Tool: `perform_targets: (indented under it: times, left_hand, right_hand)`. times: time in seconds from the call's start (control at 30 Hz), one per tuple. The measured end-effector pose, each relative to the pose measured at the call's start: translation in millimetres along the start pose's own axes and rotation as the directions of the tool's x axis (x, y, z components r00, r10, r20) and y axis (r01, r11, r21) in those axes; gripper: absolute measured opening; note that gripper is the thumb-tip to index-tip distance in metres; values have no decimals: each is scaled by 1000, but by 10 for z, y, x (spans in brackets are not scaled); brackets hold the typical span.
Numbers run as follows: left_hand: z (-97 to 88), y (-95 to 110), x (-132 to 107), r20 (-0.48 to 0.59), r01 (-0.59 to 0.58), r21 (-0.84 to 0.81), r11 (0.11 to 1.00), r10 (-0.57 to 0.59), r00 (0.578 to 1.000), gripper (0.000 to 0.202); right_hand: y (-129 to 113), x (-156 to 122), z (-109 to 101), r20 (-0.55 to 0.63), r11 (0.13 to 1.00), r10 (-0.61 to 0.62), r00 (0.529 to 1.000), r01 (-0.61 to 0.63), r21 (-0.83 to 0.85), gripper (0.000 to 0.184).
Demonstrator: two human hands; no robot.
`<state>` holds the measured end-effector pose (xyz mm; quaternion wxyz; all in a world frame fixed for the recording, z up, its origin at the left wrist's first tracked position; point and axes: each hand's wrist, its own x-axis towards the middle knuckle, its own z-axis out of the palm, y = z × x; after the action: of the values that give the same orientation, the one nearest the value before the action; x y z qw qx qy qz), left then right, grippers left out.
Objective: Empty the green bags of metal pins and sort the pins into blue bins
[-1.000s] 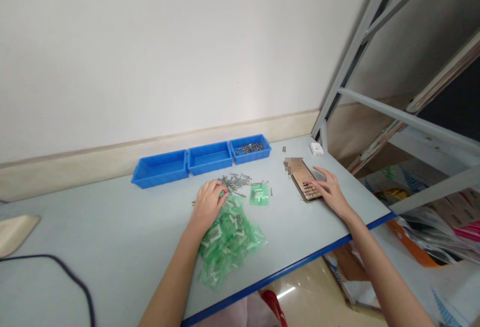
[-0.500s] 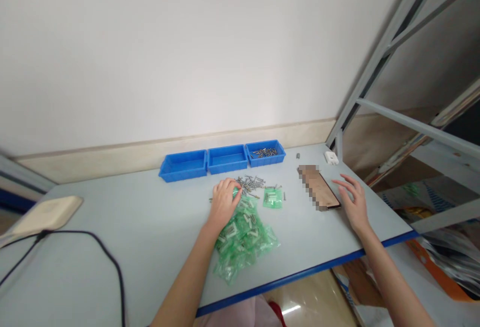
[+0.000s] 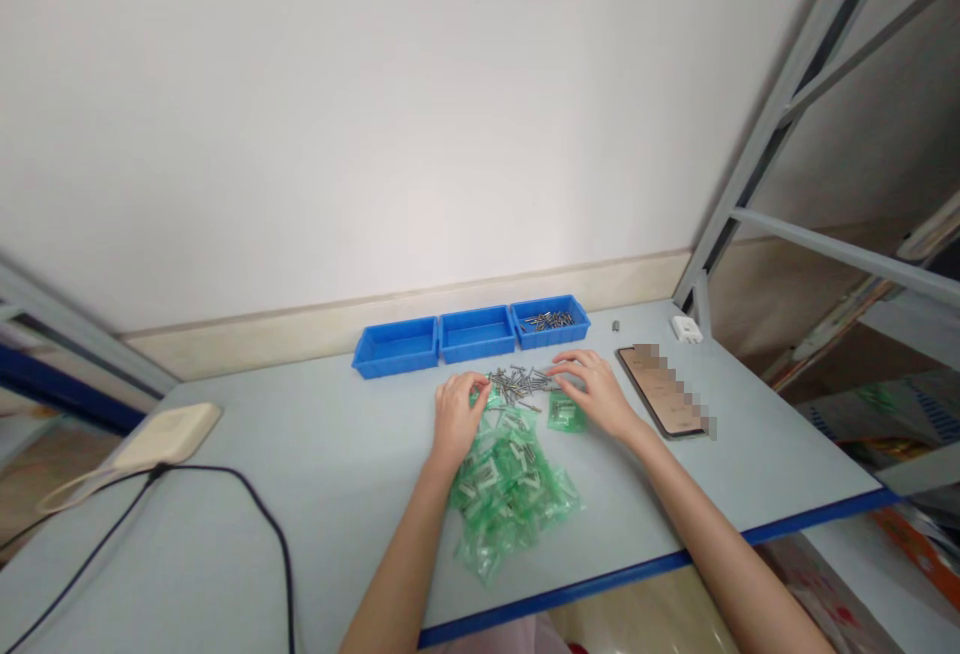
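Observation:
My left hand (image 3: 457, 419) is closed, its thumb and fingertips pinching a small green plastic bag (image 3: 486, 397) at the top of the bag heap. Below and beside it lies the heap of green bags (image 3: 502, 484) with metal screws and pale pieces inside. A loose pile of screws (image 3: 517, 384) lies between my two hands. My right hand (image 3: 596, 394) reaches to the right edge of that pile, fingers apart and nothing visible in them. Partly under its wrist side is a single green bag (image 3: 564, 414) holding small hardware.
Three blue bins stand in a row by the wall: a left bin (image 3: 397, 346), a middle bin (image 3: 477, 334) and a right bin (image 3: 551, 322) with screws in it. A phone (image 3: 660, 389), a white adapter (image 3: 686, 329), a cream box (image 3: 169, 434) and a black cable (image 3: 255, 499) lie around.
My right hand has moved left, from beside the phone to the screw pile. The left hand keeps its pinch on the small bag. The camera view has shifted slightly.

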<state>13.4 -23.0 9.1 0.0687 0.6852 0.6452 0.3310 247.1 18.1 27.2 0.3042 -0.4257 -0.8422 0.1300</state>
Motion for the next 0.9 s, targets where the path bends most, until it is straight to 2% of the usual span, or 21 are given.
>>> perform_targets:
  times: [0.17,0.33,0.47,0.57,0.7,0.8,0.9]
  left_hand:
    - [-36,-49,-13,-10,-12,202,979,15,1000,13]
    - [-24,-44,-4,-21,-18,195,981,23,1000,17]
    - [-10,-2,4,-16,-53,172,984,57,998,18]
    - [11,26,6,20,-82,170,982,80,997,16]
    - [20,36,4,66,-136,143,980,127,990,15]
    - [14,46,-4,103,-175,78,982,166,981,16]
    - [20,68,-8,107,-164,-46,985,168,980,17]
  right_hand:
    - [-169,174,241,168,985,9,986,20,-171,18]
    - [-213,233,395,163,970,-4,987,44,-239,21]
    - [-152,181,467,143,971,-13,990,47,-236,15]
    - [-133,160,467,127,973,-12,992,41,-227,13]
    - [-139,167,367,120,977,-14,993,39,-208,15]
    - [-141,165,265,94,988,-13,995,28,-153,18]
    - [-146,149,203,98,996,-27,995,35,-80,20]
